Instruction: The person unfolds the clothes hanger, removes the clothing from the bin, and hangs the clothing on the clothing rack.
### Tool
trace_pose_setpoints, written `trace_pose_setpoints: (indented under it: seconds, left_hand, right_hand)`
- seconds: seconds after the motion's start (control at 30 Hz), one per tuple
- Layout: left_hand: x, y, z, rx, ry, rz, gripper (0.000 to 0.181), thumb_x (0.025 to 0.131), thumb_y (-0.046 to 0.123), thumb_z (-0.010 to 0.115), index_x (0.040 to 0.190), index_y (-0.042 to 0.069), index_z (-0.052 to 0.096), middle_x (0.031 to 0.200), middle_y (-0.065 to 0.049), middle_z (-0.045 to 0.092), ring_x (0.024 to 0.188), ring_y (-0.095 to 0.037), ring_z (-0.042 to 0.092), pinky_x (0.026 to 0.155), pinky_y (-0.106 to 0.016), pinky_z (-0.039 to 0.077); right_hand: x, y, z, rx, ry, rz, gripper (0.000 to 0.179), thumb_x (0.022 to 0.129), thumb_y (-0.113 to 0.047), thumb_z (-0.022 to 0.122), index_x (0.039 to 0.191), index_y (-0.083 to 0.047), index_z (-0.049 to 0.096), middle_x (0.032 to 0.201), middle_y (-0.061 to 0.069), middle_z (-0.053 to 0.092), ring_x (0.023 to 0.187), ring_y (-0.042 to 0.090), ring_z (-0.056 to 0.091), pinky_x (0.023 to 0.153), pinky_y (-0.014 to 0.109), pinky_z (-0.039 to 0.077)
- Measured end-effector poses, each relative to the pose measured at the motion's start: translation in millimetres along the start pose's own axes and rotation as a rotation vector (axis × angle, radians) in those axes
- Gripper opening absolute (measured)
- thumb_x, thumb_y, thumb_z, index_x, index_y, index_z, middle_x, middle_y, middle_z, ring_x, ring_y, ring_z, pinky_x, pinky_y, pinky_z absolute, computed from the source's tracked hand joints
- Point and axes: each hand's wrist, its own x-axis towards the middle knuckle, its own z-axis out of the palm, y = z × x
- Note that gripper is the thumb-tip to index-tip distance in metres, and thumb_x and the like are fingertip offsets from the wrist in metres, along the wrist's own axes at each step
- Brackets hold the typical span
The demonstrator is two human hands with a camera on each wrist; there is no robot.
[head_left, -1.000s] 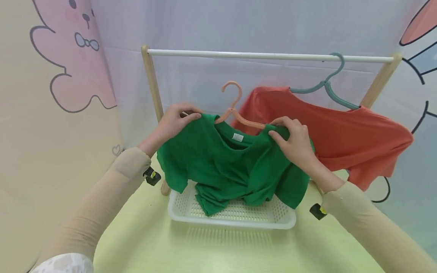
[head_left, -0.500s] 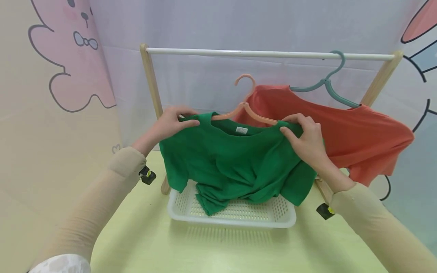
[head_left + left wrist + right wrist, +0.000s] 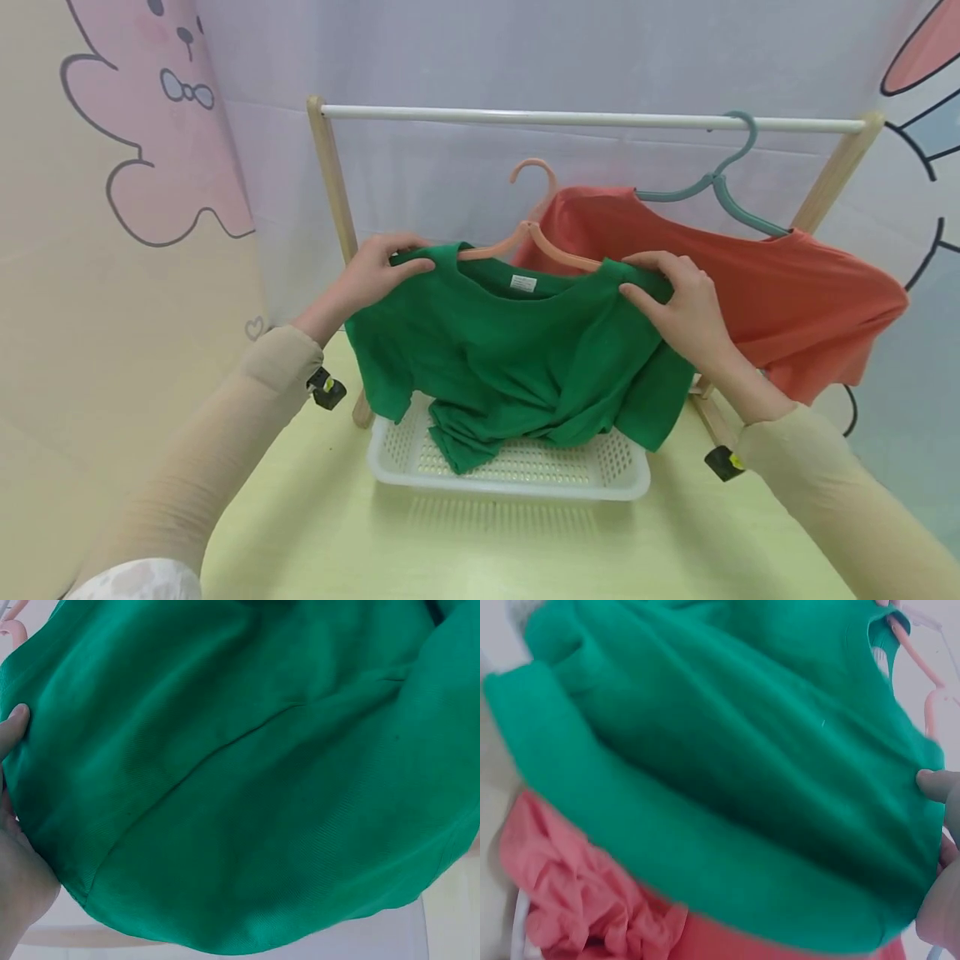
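Observation:
A green T-shirt (image 3: 502, 350) hangs on a peach-coloured hanger (image 3: 562, 255), whose arms run inside its neck opening. My left hand (image 3: 378, 268) pinches one shoulder between thumb and fingers, while my right hand (image 3: 684, 310) pinches the other. The hanger's hook stands free below the white rail and overlaps the orange-red shirt behind. The shirt's lower part bunches down into a white basket (image 3: 510, 487). Green cloth fills most of the left wrist view, with the left thumb (image 3: 13, 729) at its edge. In the right wrist view the right thumb (image 3: 936, 784) presses on the shoulder.
A rack with a white rail (image 3: 525, 117) and wooden posts stands behind. On its right side an orange-red shirt (image 3: 787, 308) hangs from a teal hanger (image 3: 733, 200). The basket sits on a pale yellow table (image 3: 480, 558).
The shirt's neck and shoulders have risen and spread wider, my right hand moving right. The hanger rose and shifted right, then slid slightly back left. Both hands keep their hold.

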Motion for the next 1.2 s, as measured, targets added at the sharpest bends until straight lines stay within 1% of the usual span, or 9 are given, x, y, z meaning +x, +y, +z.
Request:
trace_pose_setpoints:
  seconds: [0.13, 0.3, 0.37, 0.43, 0.6, 0.73, 1.0, 1.07, 1.2]
  left_hand:
    - [-3.0, -2.7, -1.5, -0.015, 0.023, 0.001, 0.028, 0.098, 0.028, 0.063, 0.122, 0.016, 0.069, 0.125, -0.006, 0.066, 0.11, -0.022, 0.061, 0.094, -0.041, 0.049]
    - [-7.9, -5.3, -5.0, -0.014, 0.04, -0.024, 0.025, 0.098, 0.028, 0.063, 0.119, 0.017, 0.069, 0.125, -0.005, 0.067, 0.11, -0.021, 0.061, 0.095, -0.041, 0.049]
    - [-9.7, -5.7, -6.1, -0.007, 0.04, -0.032, 0.024, 0.097, 0.028, 0.064, 0.117, 0.017, 0.07, 0.124, -0.004, 0.067, 0.109, -0.02, 0.061, 0.094, -0.04, 0.048]
    - [-11.1, -6.4, -6.7, -0.002, 0.038, -0.031, 0.023, 0.097, 0.029, 0.064, 0.117, 0.017, 0.07, 0.123, -0.003, 0.067, 0.109, -0.019, 0.06, 0.094, -0.041, 0.048]
    - [-14.8, -9.9, -7.8, 0.016, 0.038, -0.021, 0.024, 0.098, 0.03, 0.063, 0.117, 0.017, 0.069, 0.123, -0.004, 0.067, 0.108, -0.02, 0.06, 0.093, -0.041, 0.048]
    - [-17.9, -13.6, -8.9, 0.03, 0.033, -0.025, 0.024, 0.098, 0.03, 0.063, 0.116, 0.016, 0.069, 0.124, -0.004, 0.066, 0.104, -0.019, 0.059, 0.089, -0.04, 0.047]
    - [-18.4, -12.4, -9.7, 0.029, 0.023, -0.033, 0.026, 0.098, 0.034, 0.063, 0.117, 0.018, 0.069, 0.124, -0.003, 0.066, 0.104, -0.018, 0.058, 0.088, -0.041, 0.047]
    - [-17.4, -10.7, -8.4, 0.032, 0.019, -0.036, 0.026, 0.098, 0.033, 0.063, 0.117, 0.018, 0.069, 0.123, -0.004, 0.066, 0.105, -0.019, 0.059, 0.089, -0.041, 0.047]
    - [-15.1, -5.8, -3.8, 0.018, 0.015, -0.03, 0.024, 0.097, 0.03, 0.063, 0.116, 0.017, 0.069, 0.121, -0.004, 0.067, 0.106, -0.02, 0.061, 0.092, -0.041, 0.049]
  right_hand:
    - [-11.9, 10.8, -11.9, -0.053, 0.01, 0.045, 0.037, 0.089, -0.01, 0.074, 0.124, -0.006, 0.063, 0.114, 0.014, 0.068, 0.097, 0.007, 0.054, 0.084, 0.02, 0.041]
    - [-28.9, 25.1, -23.5, -0.063, 0.066, 0.111, 0.027, 0.09, -0.01, 0.072, 0.116, -0.004, 0.067, 0.092, 0.0, 0.069, 0.077, -0.014, 0.049, 0.071, 0.003, 0.039]
    - [-32.0, 28.0, -27.2, -0.07, 0.088, 0.109, 0.022, 0.091, -0.011, 0.072, 0.112, -0.004, 0.069, 0.085, -0.008, 0.065, 0.072, -0.016, 0.048, 0.067, 0.003, 0.039]
    - [-33.0, 29.0, -30.7, -0.074, 0.097, 0.097, 0.02, 0.091, -0.011, 0.071, 0.109, -0.004, 0.071, 0.083, -0.009, 0.065, 0.071, -0.016, 0.049, 0.065, 0.003, 0.039]
    - [-32.6, 28.9, -39.6, -0.13, 0.085, 0.031, 0.016, 0.091, -0.008, 0.07, 0.105, -0.003, 0.074, 0.083, 0.011, 0.07, 0.063, -0.014, 0.044, 0.058, 0.007, 0.035]
    - [-32.4, 31.4, -46.4, -0.165, 0.103, 0.028, 0.012, 0.091, -0.006, 0.069, 0.102, -0.003, 0.075, 0.08, 0.013, 0.069, 0.061, -0.014, 0.042, 0.058, 0.007, 0.034]
    - [-27.9, 31.2, -46.9, -0.134, 0.115, 0.049, 0.02, 0.096, -0.016, 0.065, 0.113, -0.011, 0.074, 0.087, -0.023, 0.059, 0.073, -0.014, 0.045, 0.063, 0.006, 0.035]
    - [-25.3, 28.0, -43.3, -0.12, 0.112, 0.025, 0.022, 0.095, -0.014, 0.066, 0.116, -0.011, 0.073, 0.091, -0.019, 0.063, 0.079, -0.016, 0.046, 0.066, 0.005, 0.037]
    - [-17.6, 18.5, -31.9, -0.114, 0.083, -0.029, 0.028, 0.091, -0.008, 0.07, 0.119, -0.009, 0.07, 0.099, 0.005, 0.07, 0.086, -0.01, 0.049, 0.074, 0.004, 0.039]
